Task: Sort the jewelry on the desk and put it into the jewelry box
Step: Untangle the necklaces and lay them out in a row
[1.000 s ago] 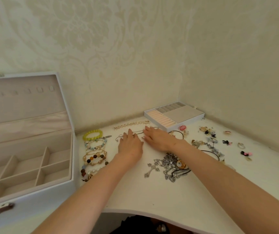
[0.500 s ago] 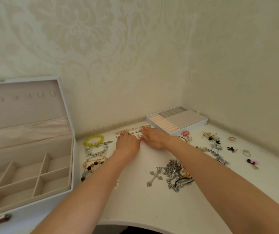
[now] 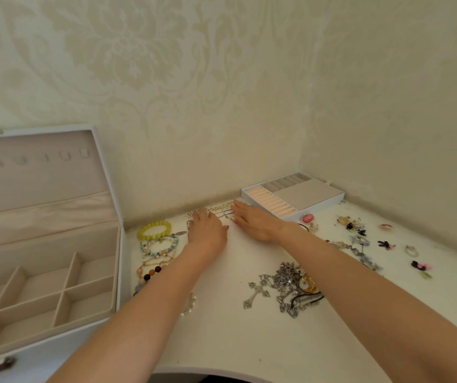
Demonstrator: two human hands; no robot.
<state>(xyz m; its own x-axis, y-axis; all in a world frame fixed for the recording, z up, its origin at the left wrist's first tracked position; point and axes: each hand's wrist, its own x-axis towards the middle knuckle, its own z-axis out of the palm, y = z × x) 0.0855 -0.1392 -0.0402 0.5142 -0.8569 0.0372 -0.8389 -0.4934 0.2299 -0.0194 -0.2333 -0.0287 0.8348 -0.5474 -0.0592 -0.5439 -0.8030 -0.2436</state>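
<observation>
- On the white desk (image 3: 235, 341), set in a corner of pale flowery walls (image 3: 194, 106), lots of jewelry lies spread out.
- An open jewelry box (image 3: 39, 183) stands at the left with its lid up. A small tray (image 3: 304, 193) sits at the back.
- The gold chain (image 3: 217, 208) lies stretched long, left to right, along the bottom of the back wall.
- The left hand (image 3: 208, 232) and right hand (image 3: 255, 221) lie flat with straight fingers, gripping nothing, and their tips reach the chain.
- A second ago both hands were nearer the person; now they have slid back to the chain.
</observation>
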